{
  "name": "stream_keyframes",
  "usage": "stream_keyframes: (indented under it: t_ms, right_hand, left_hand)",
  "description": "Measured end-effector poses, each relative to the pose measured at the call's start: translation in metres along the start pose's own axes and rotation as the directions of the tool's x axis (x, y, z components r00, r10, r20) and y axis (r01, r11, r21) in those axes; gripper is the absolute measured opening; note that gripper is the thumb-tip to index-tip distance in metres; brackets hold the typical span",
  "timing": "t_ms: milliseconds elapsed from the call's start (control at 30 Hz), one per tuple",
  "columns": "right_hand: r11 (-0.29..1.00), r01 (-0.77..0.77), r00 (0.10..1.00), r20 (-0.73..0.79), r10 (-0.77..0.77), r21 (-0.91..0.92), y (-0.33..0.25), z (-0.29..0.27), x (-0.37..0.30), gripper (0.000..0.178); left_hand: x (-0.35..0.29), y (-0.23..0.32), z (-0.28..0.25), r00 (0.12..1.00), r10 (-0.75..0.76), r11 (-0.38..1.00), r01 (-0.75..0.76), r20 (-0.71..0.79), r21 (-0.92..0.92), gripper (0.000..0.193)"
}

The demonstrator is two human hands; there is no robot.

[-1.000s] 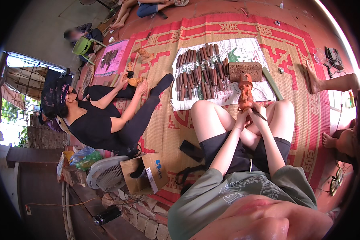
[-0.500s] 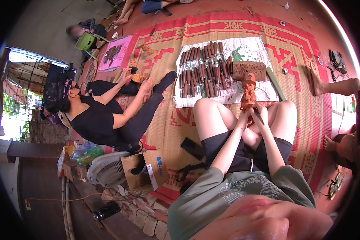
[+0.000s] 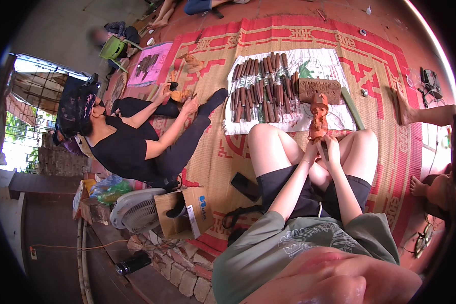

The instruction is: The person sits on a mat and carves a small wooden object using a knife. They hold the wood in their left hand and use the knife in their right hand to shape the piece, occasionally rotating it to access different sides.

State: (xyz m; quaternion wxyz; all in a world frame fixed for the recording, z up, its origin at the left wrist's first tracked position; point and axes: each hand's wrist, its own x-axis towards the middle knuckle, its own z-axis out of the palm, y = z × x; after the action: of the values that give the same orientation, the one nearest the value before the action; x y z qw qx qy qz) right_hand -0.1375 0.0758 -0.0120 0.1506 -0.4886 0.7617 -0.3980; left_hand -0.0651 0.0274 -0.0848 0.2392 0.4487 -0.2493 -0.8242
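A reddish-brown carved wooden figurine point(image 3: 319, 119) points away from me, between my knees. My left hand point(image 3: 310, 152) is closed at its near end. Beside it, my right hand point(image 3: 331, 149) is closed around a dark-handled carving tool point(image 3: 325, 151) at the same end of the figurine; the tool's tip is too small to make out. The figurine's far end lies against a carved brown wooden block point(image 3: 319, 91) on a white cloth point(image 3: 301, 123). Several dark wooden-handled tools point(image 3: 266, 91) lie in rows on that cloth.
On my left, a person in black point(image 3: 121, 139) works on an orange-brown carving point(image 3: 180, 95). A phone point(image 3: 245, 187) lies by my left thigh on the patterned mat point(image 3: 215, 167). Near it stand an open cardboard box point(image 3: 172, 215) and a fan point(image 3: 137, 210). A bare foot point(image 3: 403, 109) is at right.
The whole view has shifted slightly. The tool in my right hand has turned a little, while both hands stay at the figurine's near end.
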Motion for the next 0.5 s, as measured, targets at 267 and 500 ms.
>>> stream_keyframes:
  t_ms: [267, 500]
  right_hand:
    - [0.990, 0.025, 0.994, -0.101, -0.040, -0.140, -0.006, 0.004, 0.005, 0.010]
    - [1.000, 0.019, 0.995, -0.093, -0.018, 0.012, -0.011, -0.001, 0.011, 0.013]
  left_hand:
    - [0.003, 0.002, -0.003, 0.996, 0.003, 0.999, 0.002, 0.090, -0.052, 0.011]
    - [0.016, -0.007, -0.028, 0.949, 0.016, 0.999, -0.003, 0.313, -0.041, 0.014]
